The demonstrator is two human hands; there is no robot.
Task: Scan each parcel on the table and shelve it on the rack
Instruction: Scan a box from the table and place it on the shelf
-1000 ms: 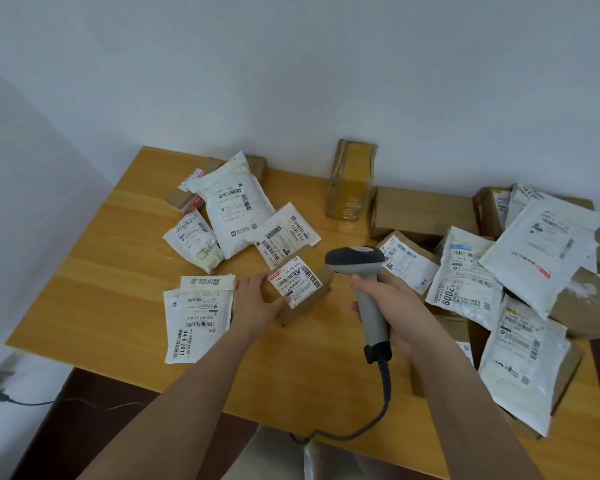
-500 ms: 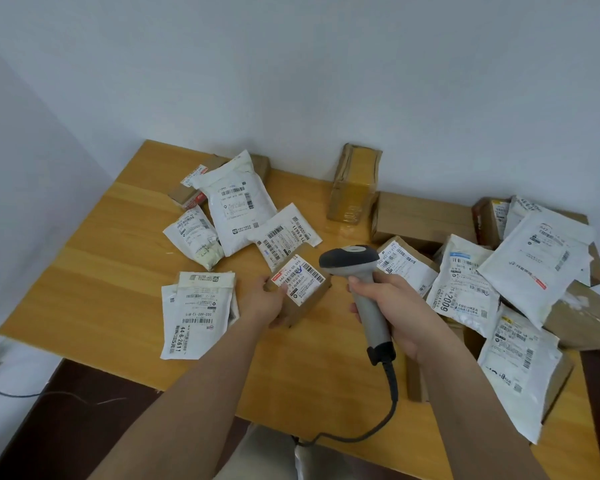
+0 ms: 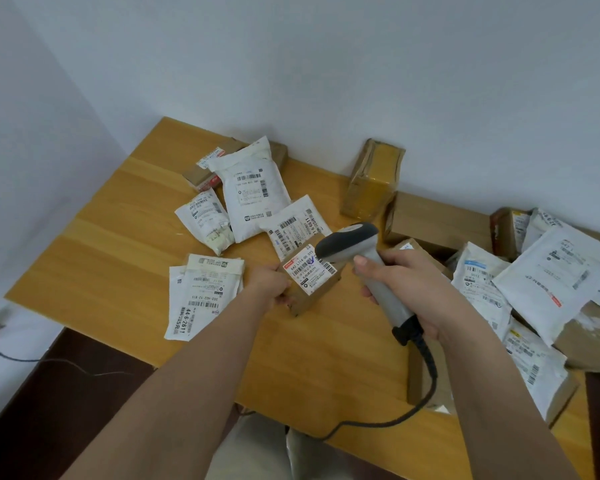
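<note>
Tipped the box point(image 3: 312, 282) up off the table point(image 3: 118, 254) within the last second. Found it flat on the wood a second ago, with the left hand point(image 3: 271, 289) only at its near edge. Saw it half raised half a second ago, and now held clear of the wood at a slant, label point(image 3: 309, 268) turned up toward the scanner point(image 3: 361, 258). Gripped it by its left end, fingers curled round that end.

Kept the scanner in the right hand point(image 3: 406, 289), fingers wrapped tight round the grey handle, one digit up near the head. Brought the head in closer than before, so that it overlapped the label's upper right corner in view. Could not tell whether touching or just above. Left the cable point(image 3: 395, 417) trailing off the near edge.

Judged the scan of this box as under way. Saw no beam on the label, so could not tell whether the read had registered. Judged shelving to come next, though with no rack in view.

Left everything else untouched:
- white bags point(image 3: 253, 188) at the back left
- flat mailers point(image 3: 201, 292) just beside the left hand
- brown cartons point(image 3: 374, 178) against the wall
- a heap of bags and boxes point(image 3: 551, 271) on the right

Reckoned the task far from done with that many still on the wood.
</note>
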